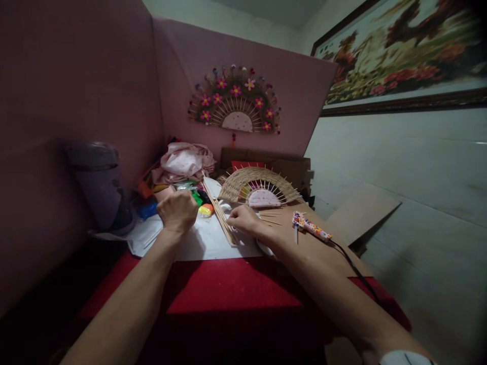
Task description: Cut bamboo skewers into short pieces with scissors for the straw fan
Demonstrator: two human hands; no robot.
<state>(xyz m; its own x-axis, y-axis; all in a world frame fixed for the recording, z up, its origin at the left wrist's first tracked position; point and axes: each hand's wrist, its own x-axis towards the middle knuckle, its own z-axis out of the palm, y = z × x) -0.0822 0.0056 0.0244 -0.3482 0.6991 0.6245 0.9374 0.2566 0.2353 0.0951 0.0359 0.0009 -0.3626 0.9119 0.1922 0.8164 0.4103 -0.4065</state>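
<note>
Over the left part of the white sheet (198, 248), my left hand (178, 210) is closed in a fist; whatever it may hold is hidden. My right hand (245, 221) is curled with fingers pinched together, just right of a bundle of thin wooden sticks (220, 215). I cannot make out anything between those fingers. Behind the right hand rests a half-round fan (254, 182) of woven straw-coloured cord on thin sticks, with a pale dotted half-circle at its base. Several loose sticks (271, 219) lie in front of it.
A flower-patterned glue gun (312, 226) with a black cord lies on the brown board (335, 253) at right. Coloured packets (206, 209) and pink cloth (186, 161) sit behind my left hand. A purple tumbler (101, 187) stands left. A flowered fan (236, 91) hangs on the pink panel.
</note>
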